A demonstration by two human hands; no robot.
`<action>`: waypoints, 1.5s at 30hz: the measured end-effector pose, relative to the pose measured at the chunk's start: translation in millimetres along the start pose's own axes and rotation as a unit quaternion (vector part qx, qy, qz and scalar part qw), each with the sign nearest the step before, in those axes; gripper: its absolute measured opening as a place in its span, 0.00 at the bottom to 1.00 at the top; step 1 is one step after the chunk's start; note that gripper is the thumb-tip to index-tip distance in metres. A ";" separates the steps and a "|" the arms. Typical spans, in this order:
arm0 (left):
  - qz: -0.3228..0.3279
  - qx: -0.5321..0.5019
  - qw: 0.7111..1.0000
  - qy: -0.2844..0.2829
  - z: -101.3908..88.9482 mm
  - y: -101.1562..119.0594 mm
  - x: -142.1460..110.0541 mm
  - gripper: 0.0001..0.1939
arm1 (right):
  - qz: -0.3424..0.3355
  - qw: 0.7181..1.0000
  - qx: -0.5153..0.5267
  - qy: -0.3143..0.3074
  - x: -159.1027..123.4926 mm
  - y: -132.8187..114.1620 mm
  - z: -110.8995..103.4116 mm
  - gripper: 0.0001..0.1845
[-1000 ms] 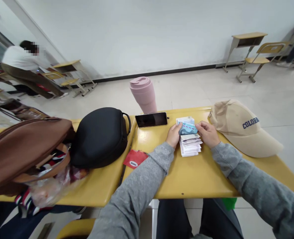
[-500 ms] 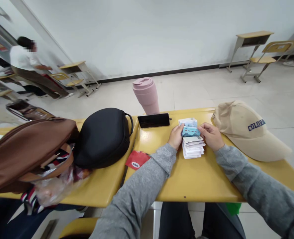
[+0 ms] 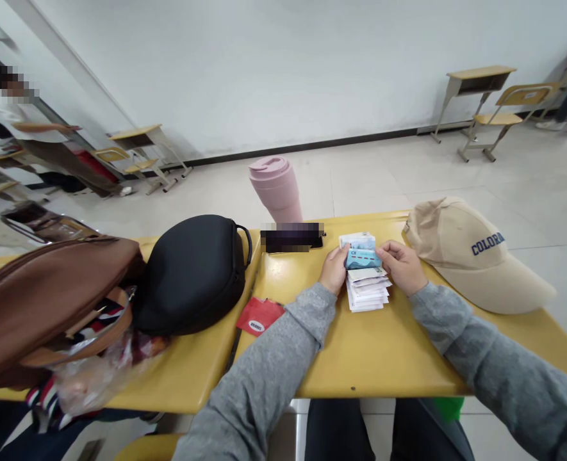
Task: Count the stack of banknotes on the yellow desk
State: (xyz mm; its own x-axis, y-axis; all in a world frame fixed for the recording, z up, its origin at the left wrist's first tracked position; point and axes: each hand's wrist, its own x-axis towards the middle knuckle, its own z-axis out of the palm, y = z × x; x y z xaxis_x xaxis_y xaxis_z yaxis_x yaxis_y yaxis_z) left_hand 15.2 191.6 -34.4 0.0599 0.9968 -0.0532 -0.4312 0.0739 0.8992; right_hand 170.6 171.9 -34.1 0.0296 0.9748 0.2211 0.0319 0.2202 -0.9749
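A light-blue card [image 3: 362,258] with dark print lies across a white stack of cards or folded papers on the yellow desk. My left hand [image 3: 334,269] is closed on the card's left edge, thumb on top. At the opposite edge, my right hand [image 3: 402,266] pinches the same card between thumb and curled fingers. Layered white slips [image 3: 368,298] fan out toward me below the card. Another pale printed card [image 3: 357,239] shows just beyond it. Whether the blue card is joined to the stack I cannot tell.
A beige cap [image 3: 475,256] sits right of my right hand. Behind are a pink tumbler [image 3: 278,189] and a dark phone [image 3: 290,241]. To the left lie a red pouch [image 3: 259,315], a black round case [image 3: 191,275] and a brown bag [image 3: 47,301]. A person [image 3: 28,128] stands far left.
The view has shifted slightly, so the desk items sit a little lower and further left. Both hands keep hold of the blue card, whose face now shows slightly more fully.
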 end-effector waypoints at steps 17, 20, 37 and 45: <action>-0.016 -0.016 1.000 -0.020 -0.5 0.7 -1.3 0.21 | 0.006 1.000 0.004 -0.015 1.1 2.2 -0.2 0.18; -0.018 -0.015 1.000 -0.017 0.2 1.2 -2.0 0.21 | -0.003 1.000 -0.005 -0.015 1.6 2.2 -0.2 0.17; -0.037 -0.002 0.998 -0.048 -0.3 2.3 -1.5 0.19 | 0.022 0.999 -0.029 0.031 4.7 5.6 1.6 0.20; -0.039 0.013 0.998 -0.042 -0.3 3.0 -0.9 0.19 | 0.005 0.998 -0.065 0.026 6.2 8.7 0.9 0.21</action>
State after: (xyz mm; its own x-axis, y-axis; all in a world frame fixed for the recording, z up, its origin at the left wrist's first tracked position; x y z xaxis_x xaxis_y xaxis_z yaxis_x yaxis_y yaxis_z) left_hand 13.5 190.9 -31.8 0.1684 0.9818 -0.0874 -0.3990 0.1490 0.9048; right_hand 170.2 179.9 -41.2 0.0828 0.9730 0.2156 0.1603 0.2006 -0.9665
